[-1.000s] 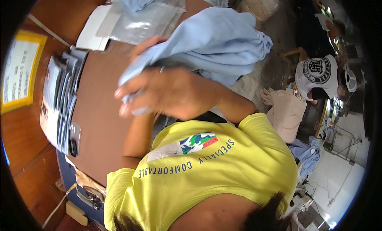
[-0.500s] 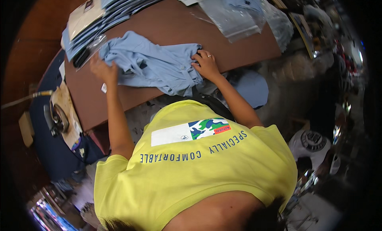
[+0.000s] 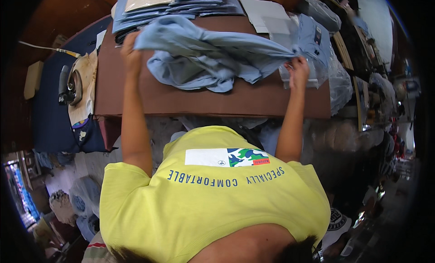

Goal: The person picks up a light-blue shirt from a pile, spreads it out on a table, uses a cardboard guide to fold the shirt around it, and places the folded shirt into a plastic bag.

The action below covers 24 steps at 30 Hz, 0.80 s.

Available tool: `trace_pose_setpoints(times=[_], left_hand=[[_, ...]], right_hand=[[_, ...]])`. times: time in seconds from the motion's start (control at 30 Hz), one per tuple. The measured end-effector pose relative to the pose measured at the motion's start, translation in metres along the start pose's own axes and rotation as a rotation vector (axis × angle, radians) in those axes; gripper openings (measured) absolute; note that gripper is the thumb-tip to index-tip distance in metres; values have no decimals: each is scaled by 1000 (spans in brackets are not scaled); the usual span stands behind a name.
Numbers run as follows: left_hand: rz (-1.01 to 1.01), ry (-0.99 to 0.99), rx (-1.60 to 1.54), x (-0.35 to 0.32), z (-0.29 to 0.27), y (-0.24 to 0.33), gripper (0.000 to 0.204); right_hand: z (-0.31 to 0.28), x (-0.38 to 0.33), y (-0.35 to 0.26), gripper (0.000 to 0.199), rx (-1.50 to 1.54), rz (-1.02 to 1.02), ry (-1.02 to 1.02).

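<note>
from my remote feed i see the left hand (image 3: 131, 51) and right hand (image 3: 297, 70) each gripping one end of the light blue garment (image 3: 199, 50) over the brown surface (image 3: 272, 102), apparently spreading it, so i judge the next move calls for even lowering, while dark lettering crosses the yellow shirt (image 3: 213, 204).

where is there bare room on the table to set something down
The brown table is bare between the blue garment and the table's near edge, and between the left forearm and its left edge. It is crowded at the back, with stacked garments and white sheets, and at the right, with clear plastic and a folded garment.
</note>
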State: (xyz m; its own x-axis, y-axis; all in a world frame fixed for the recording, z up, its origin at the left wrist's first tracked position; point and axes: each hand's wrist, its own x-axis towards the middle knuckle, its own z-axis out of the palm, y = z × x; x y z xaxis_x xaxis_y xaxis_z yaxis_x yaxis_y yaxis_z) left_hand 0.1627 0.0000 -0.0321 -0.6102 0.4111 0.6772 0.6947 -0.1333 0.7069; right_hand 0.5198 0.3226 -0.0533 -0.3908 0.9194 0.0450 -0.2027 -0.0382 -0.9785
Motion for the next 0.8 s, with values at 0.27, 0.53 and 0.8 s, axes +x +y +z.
trace_pose_setpoints(times=[0.27,0.53,0.8], left_hand=[[-1003,400,-269,-116,-58,-12,39],[-789,-387,794,-115,44,-23,51],[-742,241,-643,-75,-63,91,32]], right_hand=[[-11,0,54,34,-187,109,340],[-9,19,160,54,-1551,-442,109],[-36,-9,-21,27,256,288,-206]])
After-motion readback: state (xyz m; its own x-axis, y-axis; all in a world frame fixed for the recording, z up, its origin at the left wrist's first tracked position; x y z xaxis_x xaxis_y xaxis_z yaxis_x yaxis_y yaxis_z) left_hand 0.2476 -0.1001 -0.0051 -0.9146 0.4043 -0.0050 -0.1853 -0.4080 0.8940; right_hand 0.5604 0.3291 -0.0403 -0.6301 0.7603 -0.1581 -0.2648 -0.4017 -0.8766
